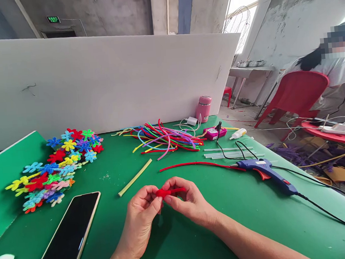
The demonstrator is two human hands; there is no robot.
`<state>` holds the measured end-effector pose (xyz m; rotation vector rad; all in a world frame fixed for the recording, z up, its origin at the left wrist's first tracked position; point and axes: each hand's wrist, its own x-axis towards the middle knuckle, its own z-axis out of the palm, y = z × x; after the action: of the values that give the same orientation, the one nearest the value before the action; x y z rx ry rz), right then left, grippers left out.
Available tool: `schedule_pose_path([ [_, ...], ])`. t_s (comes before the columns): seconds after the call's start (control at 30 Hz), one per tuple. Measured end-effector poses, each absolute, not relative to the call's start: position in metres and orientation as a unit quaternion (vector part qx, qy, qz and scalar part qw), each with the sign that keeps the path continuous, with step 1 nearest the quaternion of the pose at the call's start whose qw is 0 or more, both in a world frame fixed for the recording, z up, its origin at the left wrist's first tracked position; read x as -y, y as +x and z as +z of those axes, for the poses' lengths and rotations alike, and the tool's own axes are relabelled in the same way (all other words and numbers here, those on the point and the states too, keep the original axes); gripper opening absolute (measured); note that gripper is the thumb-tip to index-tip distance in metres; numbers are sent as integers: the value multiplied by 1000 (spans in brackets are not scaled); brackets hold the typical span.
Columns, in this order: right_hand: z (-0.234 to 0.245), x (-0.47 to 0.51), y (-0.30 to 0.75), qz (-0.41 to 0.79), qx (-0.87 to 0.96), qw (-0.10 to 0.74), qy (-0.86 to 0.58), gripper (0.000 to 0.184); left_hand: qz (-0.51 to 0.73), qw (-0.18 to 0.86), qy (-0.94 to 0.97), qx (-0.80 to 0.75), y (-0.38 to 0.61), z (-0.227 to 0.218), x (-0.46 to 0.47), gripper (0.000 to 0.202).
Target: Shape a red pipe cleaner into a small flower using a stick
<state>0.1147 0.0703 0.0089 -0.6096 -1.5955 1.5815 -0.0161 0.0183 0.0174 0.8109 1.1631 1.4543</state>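
A small red fuzzy wire [169,192] sits just above the desk [259,218], near the middle of its front edge. The left hand [143,212] and the right hand [188,202] both pinch it tight. I think it bends best with the fingers close to the fold, turning slowly.

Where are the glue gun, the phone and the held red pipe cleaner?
glue gun [255,165]: head view, blue barrel.
phone [68,237]: head view, dark screen.
red pipe cleaner [173,191]: head view, exposed middle.

Green table [200,240]: phone [67,239], glue gun [265,171], pipe cleaners [167,138].
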Motion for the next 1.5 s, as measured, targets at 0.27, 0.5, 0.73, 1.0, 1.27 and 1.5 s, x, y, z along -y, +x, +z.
schedule_pose_path([
  [0.27,6,-75,111,623,588,438,-272,25,635,579,244,-450,-19,17,-22,16],
  [0.5,9,-80,110,662,523,456,-283,26,624,588,261,-443,-19,18,-21,13],
  [0.73,13,-82,112,649,520,471,-294,24,584,483,399,-517,-17,19,-19,15],
  [1.0,17,-85,123,557,661,437,-248,14,523,277,545,-594,-15,17,-17,8],
  [1.27,29,-81,128,445,785,391,-178,19,531,220,563,-594,-14,18,-17,12],
  [1.5,28,-81,129,367,838,372,-154,15,513,102,626,-578,-16,17,-16,11],
])
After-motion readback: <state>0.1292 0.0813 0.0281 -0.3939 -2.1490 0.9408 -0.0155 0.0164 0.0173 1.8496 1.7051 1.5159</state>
